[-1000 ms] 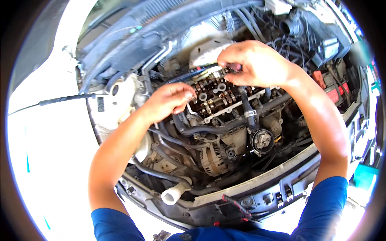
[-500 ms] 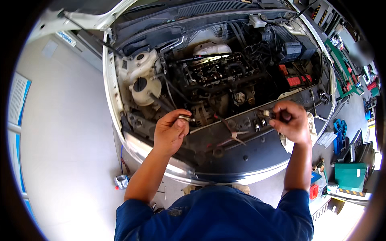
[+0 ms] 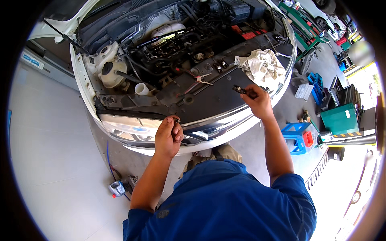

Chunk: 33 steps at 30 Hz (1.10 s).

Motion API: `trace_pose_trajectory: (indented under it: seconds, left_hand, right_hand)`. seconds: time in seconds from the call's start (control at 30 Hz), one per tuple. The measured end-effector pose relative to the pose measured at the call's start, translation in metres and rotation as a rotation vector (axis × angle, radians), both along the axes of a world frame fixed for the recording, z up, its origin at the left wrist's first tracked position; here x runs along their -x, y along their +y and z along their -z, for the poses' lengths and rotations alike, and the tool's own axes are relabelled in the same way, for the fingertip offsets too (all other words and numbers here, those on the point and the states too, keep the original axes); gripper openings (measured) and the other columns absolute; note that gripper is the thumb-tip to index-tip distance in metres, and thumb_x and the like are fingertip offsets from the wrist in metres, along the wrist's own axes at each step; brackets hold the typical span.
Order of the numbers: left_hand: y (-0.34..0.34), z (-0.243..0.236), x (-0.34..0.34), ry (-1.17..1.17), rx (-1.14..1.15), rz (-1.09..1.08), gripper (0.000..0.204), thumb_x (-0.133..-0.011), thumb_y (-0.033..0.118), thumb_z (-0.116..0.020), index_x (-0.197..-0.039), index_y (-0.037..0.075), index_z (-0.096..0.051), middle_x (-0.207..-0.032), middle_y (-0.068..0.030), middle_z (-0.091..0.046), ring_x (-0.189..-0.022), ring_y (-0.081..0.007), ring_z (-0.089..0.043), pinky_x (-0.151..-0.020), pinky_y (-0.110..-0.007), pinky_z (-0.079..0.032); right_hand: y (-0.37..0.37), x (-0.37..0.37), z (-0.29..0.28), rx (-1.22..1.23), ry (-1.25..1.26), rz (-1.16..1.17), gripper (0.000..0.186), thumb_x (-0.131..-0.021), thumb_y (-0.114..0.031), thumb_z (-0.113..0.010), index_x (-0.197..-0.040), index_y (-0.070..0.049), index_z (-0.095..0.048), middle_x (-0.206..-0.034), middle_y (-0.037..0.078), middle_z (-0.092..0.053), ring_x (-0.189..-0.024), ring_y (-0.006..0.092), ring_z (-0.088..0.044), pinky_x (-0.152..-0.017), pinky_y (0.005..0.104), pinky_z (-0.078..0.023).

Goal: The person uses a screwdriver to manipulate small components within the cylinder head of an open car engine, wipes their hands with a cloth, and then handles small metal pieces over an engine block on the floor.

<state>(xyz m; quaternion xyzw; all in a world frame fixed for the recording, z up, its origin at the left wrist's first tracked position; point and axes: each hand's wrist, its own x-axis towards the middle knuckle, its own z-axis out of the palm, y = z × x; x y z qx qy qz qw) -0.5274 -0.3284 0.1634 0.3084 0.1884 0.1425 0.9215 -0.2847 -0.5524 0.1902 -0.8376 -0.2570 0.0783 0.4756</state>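
Observation:
My left hand [image 3: 169,138] is closed above the car's headlight [image 3: 138,129], near the bumper edge. A small metal part [image 3: 178,120] peeks out at its fingertips, mostly hidden by the fingers. Over the black front panel [image 3: 217,100], my right hand [image 3: 259,102] pinches a small dark metal part [image 3: 239,89] between thumb and fingers. Pliers with red handles [image 3: 199,79] lie on the panel between the hands, jaws spread. Beyond them sit several small shiny metal parts [image 3: 219,66]. A crumpled white cloth [image 3: 262,68] rests just past my right hand.
The opened engine [image 3: 169,46] lies behind the panel. To its left are a round-capped reservoir [image 3: 112,74] and a white cup [image 3: 141,89]. A ratchet tool [image 3: 277,50] rests at the right edge. A blue step stool [image 3: 295,138] and a jug [image 3: 117,188] stand on the floor.
My view has shifted, so more of the panel and cloth shows. Both hands have drawn back toward me from the engine, each still holding its part. The left fingers now cover more of theirs.

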Motion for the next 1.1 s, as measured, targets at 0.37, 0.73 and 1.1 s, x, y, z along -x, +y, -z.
trace_pose_trajectory:
  seconds: [0.37,0.73,1.1]
  left_hand:
    - [-0.048,0.003,-0.004,0.089,-0.028,-0.130,0.019,-0.099,0.025,-0.051,-0.099,0.007,-0.058,-0.072,-0.0035,-0.050,-0.057,-0.0140,-0.046,-0.053,-0.024,-0.036]
    - [-0.109,0.022,-0.082,0.197,0.038,-0.305,0.021,-0.098,0.028,-0.052,-0.100,0.008,-0.061,-0.068,-0.0025,-0.048,-0.055,-0.0135,-0.044,-0.050,-0.025,-0.033]
    - [-0.126,0.028,-0.099,0.233,0.017,-0.405,0.019,-0.099,0.023,-0.050,-0.099,0.007,-0.059,-0.069,-0.0030,-0.047,-0.058,-0.0127,-0.043,-0.052,-0.024,-0.035]
  right_hand:
    - [0.012,-0.005,-0.024,-0.136,-0.273,-0.290,0.022,-0.076,-0.006,-0.075,-0.094,-0.002,-0.064,-0.076,0.007,-0.060,-0.061,0.0155,-0.057,-0.060,0.0269,-0.048]
    - [-0.022,-0.129,0.000,-0.663,1.378,-0.312,0.022,-0.091,-0.021,-0.066,-0.092,-0.002,-0.054,-0.078,0.006,-0.052,-0.061,0.0138,-0.049,-0.056,0.0300,-0.043]
    - [-0.060,-0.222,0.011,0.137,0.089,-0.038,0.027,-0.078,-0.023,-0.074,-0.092,-0.001,-0.068,-0.076,0.009,-0.068,-0.068,0.0187,-0.065,-0.063,0.0305,-0.050]
